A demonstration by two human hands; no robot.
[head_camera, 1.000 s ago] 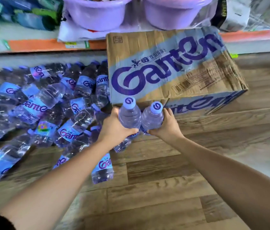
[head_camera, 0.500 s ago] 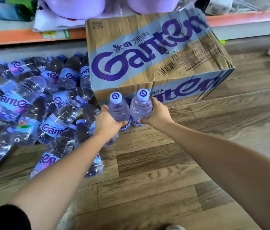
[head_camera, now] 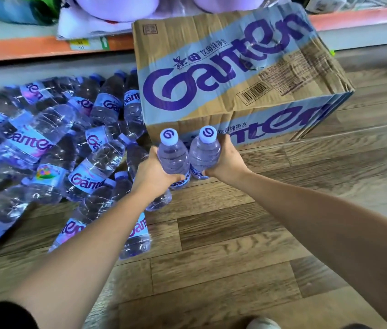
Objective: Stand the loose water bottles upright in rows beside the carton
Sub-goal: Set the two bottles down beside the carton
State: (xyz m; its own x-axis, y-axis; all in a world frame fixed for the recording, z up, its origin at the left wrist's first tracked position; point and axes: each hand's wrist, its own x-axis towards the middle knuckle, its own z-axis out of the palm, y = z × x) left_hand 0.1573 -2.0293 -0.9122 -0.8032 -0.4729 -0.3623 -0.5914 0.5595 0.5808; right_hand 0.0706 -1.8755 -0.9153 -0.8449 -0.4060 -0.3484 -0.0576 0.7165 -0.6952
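Since 1 s ago, left hand (head_camera: 154, 172) and right hand (head_camera: 228, 160) lowered the clear purple-capped plastic water bottles (head_camera: 172, 157) slightly. Caps now sit below the brown cardboard carton (head_camera: 235, 67) top front edge.

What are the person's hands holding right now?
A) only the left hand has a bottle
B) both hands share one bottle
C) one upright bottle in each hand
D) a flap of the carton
C: the left hand grips the left bottle, the right hand the right bottle, caps up, before the carton.

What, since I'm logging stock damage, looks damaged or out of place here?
The Ganten carton is creased and dented across its top. Left of it, loose water bottles lie jumbled on their sides on the floor, not in rows.
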